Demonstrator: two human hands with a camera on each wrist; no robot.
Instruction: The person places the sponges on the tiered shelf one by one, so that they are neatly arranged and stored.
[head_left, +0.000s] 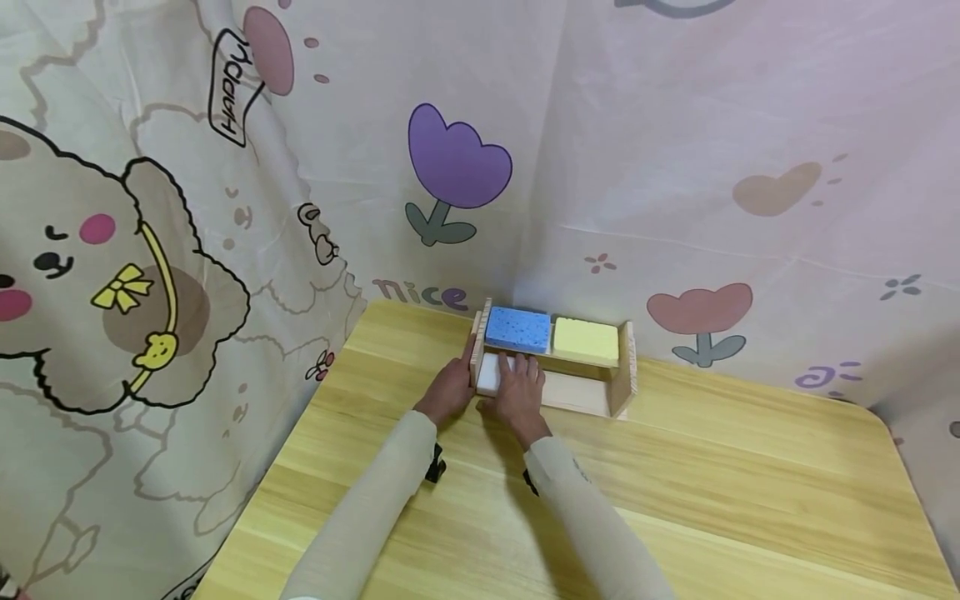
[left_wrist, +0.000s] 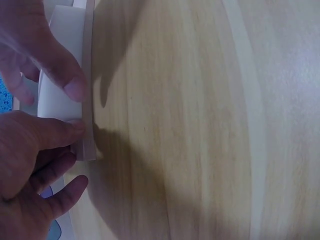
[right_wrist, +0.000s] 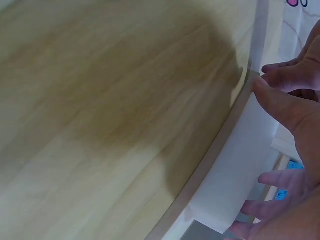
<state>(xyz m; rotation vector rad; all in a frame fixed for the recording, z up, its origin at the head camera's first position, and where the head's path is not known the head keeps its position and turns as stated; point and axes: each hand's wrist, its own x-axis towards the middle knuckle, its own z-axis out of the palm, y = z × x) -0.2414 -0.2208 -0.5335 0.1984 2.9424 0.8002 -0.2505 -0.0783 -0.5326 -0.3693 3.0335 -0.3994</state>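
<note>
A small two-tier wooden rack (head_left: 623, 379) stands at the back of the table. On its lower front tier, at the left end, lies a white sponge block (head_left: 488, 373), also large in the left wrist view. My left hand (head_left: 450, 386) grips the rack's left end, its thumb near the front lip beside the block's end. My right hand (head_left: 517, 392) reaches over the white sponge, thumb at the front edge and fingers (right_wrist: 275, 192) on the far side. A blue sponge (head_left: 517, 328) and a yellow sponge (head_left: 587, 340) sit side by side on the upper tier.
The wood-grain table (head_left: 735, 467) spreads out in front and to the right. Behind the rack hangs a printed cloth (head_left: 637, 167) with tulips, and another cartoon-printed cloth side (head_left: 180, 333) borders the table's left edge.
</note>
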